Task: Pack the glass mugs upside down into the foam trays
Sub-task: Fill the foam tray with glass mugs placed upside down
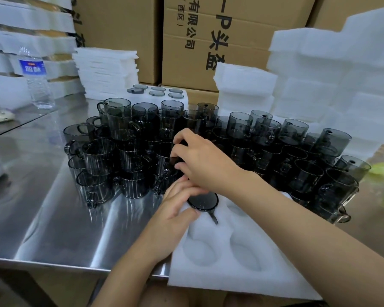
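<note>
A white foam tray (231, 275) with round pockets lies at the table's near edge. One dark glass mug (204, 202) sits upside down in its far-left pocket, handle pointing toward me. My left hand (175, 207) wraps fingers and thumb round that mug's left side. Several more smoky grey mugs (120, 122) stand stacked in a crowd across the middle of the steel table. My right hand (202, 160) reaches across over my left and grips one mug of the pile (164, 156); its fingers hide much of that mug.
A filled foam tray (182, 100) stands behind the mugs. Foam sheets (106, 69) are stacked back left, foam trays (333, 80) back right, cardboard boxes (208, 41) behind. A water bottle (34, 78) stands far left. The table edge (53, 261) runs near me.
</note>
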`<control>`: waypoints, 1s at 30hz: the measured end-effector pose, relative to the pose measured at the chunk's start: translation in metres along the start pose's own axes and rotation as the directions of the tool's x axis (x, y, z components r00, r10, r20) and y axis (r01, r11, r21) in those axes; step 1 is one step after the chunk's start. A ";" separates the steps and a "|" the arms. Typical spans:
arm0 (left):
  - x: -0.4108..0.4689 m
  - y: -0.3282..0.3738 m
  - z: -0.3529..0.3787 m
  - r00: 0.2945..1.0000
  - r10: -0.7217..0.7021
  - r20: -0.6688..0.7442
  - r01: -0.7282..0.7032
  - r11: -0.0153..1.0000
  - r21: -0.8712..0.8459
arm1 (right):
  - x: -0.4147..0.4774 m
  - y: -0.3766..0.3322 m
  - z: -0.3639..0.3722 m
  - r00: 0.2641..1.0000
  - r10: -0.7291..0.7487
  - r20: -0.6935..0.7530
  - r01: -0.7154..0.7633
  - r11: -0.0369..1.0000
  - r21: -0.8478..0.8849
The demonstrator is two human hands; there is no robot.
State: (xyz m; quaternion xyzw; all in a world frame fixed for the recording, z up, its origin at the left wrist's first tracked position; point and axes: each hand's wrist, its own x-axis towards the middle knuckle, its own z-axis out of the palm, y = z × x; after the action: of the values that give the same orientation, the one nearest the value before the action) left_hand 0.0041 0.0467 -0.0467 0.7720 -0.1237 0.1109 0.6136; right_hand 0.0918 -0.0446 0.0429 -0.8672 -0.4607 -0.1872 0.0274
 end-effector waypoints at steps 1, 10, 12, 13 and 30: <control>0.000 0.000 0.000 1.000 -0.006 0.000 0.006 1.000 0.002 | -0.002 0.000 -0.002 1.000 -0.001 -0.009 0.001 1.000 0.015; -0.002 0.001 -0.002 1.000 0.001 0.000 -0.001 1.000 0.016 | -0.063 0.021 -0.052 0.963 0.242 -0.115 -0.178 0.900 0.397; -0.002 0.002 -0.001 1.000 0.007 -0.002 -0.007 1.000 0.021 | -0.083 0.033 -0.052 0.950 0.312 -0.025 -0.269 0.853 0.448; -0.002 0.002 -0.002 1.000 0.010 -0.004 -0.009 0.999 0.034 | -0.093 0.039 -0.050 0.941 0.339 0.001 -0.302 0.837 0.457; 0.057 0.061 0.014 0.969 0.042 0.242 -0.178 0.798 0.576 | -0.136 0.047 0.000 0.864 0.304 -0.401 -0.119 0.897 0.425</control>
State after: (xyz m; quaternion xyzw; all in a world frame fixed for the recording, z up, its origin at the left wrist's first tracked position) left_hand 0.0381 0.0168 0.0248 0.9237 -0.1939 0.0949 0.3166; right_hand 0.0616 -0.1788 0.0009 -0.8217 -0.3687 -0.2872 0.3262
